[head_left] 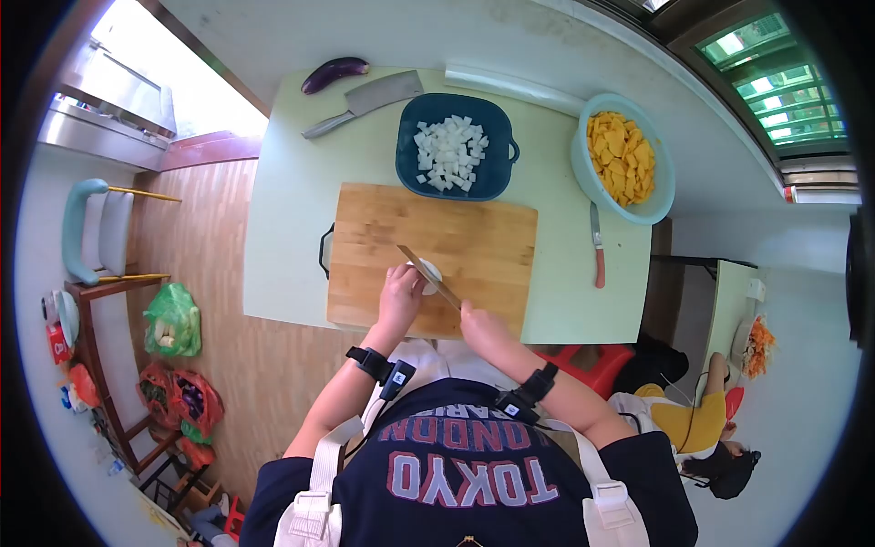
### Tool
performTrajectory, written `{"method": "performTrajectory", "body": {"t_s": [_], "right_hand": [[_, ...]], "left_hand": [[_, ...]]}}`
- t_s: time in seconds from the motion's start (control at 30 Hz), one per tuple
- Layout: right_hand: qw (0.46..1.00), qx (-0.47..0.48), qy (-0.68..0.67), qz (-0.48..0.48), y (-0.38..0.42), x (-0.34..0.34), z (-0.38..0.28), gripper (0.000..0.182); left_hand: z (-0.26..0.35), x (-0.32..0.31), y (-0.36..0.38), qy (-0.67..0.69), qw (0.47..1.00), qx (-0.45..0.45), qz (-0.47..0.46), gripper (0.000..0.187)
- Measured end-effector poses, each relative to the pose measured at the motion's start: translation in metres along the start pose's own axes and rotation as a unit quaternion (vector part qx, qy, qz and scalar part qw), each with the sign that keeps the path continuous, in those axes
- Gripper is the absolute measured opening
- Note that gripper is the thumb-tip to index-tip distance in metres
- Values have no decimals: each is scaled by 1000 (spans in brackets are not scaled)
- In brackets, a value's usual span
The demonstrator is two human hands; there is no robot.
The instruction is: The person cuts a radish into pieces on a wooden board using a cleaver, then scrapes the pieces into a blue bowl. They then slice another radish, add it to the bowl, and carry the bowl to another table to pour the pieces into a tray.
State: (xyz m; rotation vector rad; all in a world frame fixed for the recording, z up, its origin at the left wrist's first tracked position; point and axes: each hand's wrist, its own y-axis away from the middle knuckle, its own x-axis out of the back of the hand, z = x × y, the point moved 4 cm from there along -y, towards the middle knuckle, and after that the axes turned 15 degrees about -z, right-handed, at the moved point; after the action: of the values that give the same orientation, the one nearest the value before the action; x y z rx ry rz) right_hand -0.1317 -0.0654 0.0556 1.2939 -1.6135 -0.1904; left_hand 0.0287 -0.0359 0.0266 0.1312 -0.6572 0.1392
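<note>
My right hand is closed round the handle of a knife, whose blade lies across a round white vegetable piece on the wooden cutting board. At the left side of that piece, my left hand holds it with bent fingers. Just beyond the board stands a dark blue basket with white cubes in it.
A cleaver and an eggplant lie at the table's far left. To the right are a light blue bowl of orange slices and a red-handled knife. Another person is at the lower right.
</note>
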Motion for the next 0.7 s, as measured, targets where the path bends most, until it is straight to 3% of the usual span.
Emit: {"method": "performTrajectory", "body": {"t_s": [0.1,0.23,0.3,0.33,0.37,0.47,0.53,0.7], "right_hand": [[997,35,6,62,-28,-10,3,18],[996,33,-12,77,-37,-15,19,16],[994,42,-83,56,-47,-9,33,18],[984,107,-121,73,-46,0,39,18],[983,108,-122,80,-42,0,44,18],[986,60,-130,87,-10,13,32,17],[998,26,-17,55,14,12,18,14],[999,-17,12,26,47,2,-4,11]], "left_hand": [[3,1,1,-1,1000,-17,12,7],[1,-3,4,-14,1000,-25,6,7],[1,-1,4,-7,1000,-29,-1,7],[-1,0,5,-12,999,-37,-1,7],[-5,-1,6,13,999,-27,-15,7],[-2,-2,10,21,999,-36,-9,8],[2,-3,10,6,998,-60,11,8],[-5,-9,12,11,999,-27,31,11]]}}
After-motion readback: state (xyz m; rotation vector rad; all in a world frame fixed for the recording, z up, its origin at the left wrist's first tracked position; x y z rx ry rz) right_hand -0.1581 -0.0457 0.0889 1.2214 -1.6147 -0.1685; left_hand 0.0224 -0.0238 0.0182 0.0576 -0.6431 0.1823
